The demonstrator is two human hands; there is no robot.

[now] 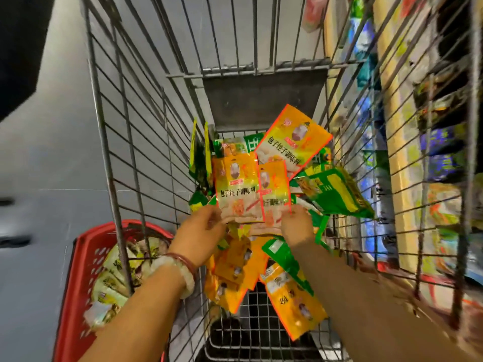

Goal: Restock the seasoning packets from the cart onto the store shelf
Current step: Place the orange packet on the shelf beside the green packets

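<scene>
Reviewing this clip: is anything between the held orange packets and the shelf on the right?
Yes. The left hand and right hand hold orange packets inside the cart, and its right wire wall stands between them and the shelf. The packets must come up over the rim first.

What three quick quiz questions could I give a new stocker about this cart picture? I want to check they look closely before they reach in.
1. True or false: each hand holds an orange packet by its bottom edge.
2. Where is the red basket? A) inside the cart B) on the floor outside the cart's left wall C) on the shelf
3. Fill in: besides orange packets, the cart holds ____ packets.

Key:
1. True: the left hand pinches one orange packet, the right hand another orange packet.
2. B
3. green, such as the green packet at right.
</scene>
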